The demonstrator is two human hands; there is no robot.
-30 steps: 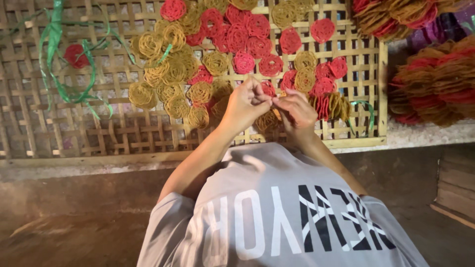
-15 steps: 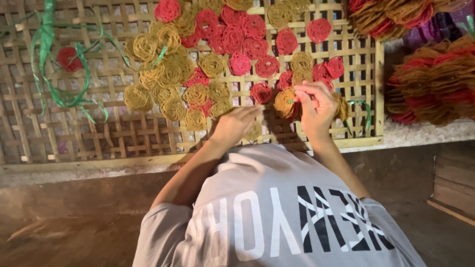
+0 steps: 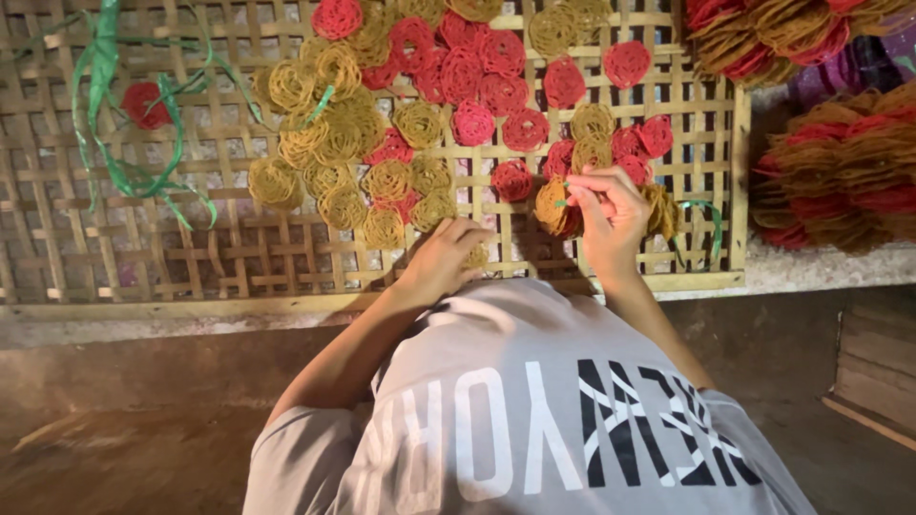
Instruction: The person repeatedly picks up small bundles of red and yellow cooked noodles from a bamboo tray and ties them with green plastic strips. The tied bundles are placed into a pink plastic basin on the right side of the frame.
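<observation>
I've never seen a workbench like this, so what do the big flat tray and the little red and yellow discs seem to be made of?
The tray looks like woven split bamboo: pale, matte strips crossing in an open lattice. The discs look like dried, brittle noodle-like strands coiled into lacy rounds, dyed red or yellow, possibly a food. The right hand holds a small stack of them.

the person wore a light grey short-sleeved t-shirt (image 3: 534, 401) with large block lettering printed across it, some letters in white and others in black cut by thin white lines. the short sleeves ended above the elbows, and both forearms were bare. the left hand (image 3: 444, 256) and right hand (image 3: 606, 212) wore no gloves, rings or wristbands.
</observation>
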